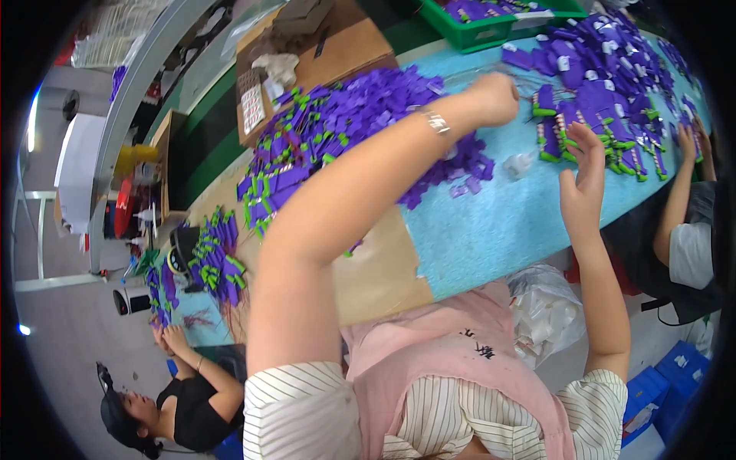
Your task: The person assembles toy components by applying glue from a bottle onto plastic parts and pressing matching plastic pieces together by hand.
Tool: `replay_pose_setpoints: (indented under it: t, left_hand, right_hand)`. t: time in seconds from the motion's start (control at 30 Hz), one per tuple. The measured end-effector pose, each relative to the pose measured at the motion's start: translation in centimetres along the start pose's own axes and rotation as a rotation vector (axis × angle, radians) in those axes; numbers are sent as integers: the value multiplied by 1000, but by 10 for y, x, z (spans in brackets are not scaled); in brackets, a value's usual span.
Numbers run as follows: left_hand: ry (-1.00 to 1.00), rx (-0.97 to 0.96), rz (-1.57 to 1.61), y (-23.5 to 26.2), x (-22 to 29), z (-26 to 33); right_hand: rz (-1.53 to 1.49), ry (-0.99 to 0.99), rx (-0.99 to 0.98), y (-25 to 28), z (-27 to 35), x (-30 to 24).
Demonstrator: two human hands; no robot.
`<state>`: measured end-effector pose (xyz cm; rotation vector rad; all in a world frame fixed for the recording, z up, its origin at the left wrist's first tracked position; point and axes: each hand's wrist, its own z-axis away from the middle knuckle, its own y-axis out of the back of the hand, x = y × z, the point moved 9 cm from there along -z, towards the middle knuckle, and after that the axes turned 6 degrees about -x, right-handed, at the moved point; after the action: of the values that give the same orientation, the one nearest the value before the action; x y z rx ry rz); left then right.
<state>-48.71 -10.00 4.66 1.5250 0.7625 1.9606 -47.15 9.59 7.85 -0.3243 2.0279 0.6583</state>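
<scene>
My left hand [494,101] is curled closed above the light blue table mat [475,238], a metal bracelet [435,121] on its wrist. Its fingertips are turned away, so what they hold, if anything, is hidden. Just beyond it, thin dark strands [527,83] show on the mat. My right hand [584,180] is raised with fingers stretched and thumb apart, nothing visible in it. Beside its fingertips lies a row of purple pieces with green tips and striped strips [606,130]; whether they touch is unclear. A small crumpled whitish lump [518,164] sits between the hands.
A large heap of purple and green pieces [345,115] spreads left of my left forearm; another purple pile [613,50] lies at the far right. Behind stand a green tray [491,34] and a cardboard box [345,50]. Co-workers' hands [172,337] [688,142] are at both table ends.
</scene>
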Motion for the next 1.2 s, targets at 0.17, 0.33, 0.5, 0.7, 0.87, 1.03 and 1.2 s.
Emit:
replay_pose_setpoints:
  t: [0.17, 0.33, 0.5, 0.7, 0.87, 1.03, 1.2]
  left_hand:
    - [-14, 396, -120, 77, -16, 195]
    - [41, 481, -426, 35, -63, 301]
    - [12, 472, -595, 21, -79, 308]
    - [0, 323, -723, 18, -93, 297]
    - [-72, 528, -424, 55, -67, 343]
    - [-58, 887, -390, 39, -74, 428]
    - [179, 763, -402, -11, -121, 465]
  right_hand:
    - [-85, -21, -32, -48, 21, 8]
    - [39, -19, -43, -80, 26, 27]
    - [31, -207, -115, -91, 32, 55]
    - [-246, -118, -13, -97, 80, 16]
    - [-379, -158, -177, -141, 129, -30]
    - [-458, -197, -239, -170, 150, -43]
    - [-456, -157, -248, -178, 150, -42]
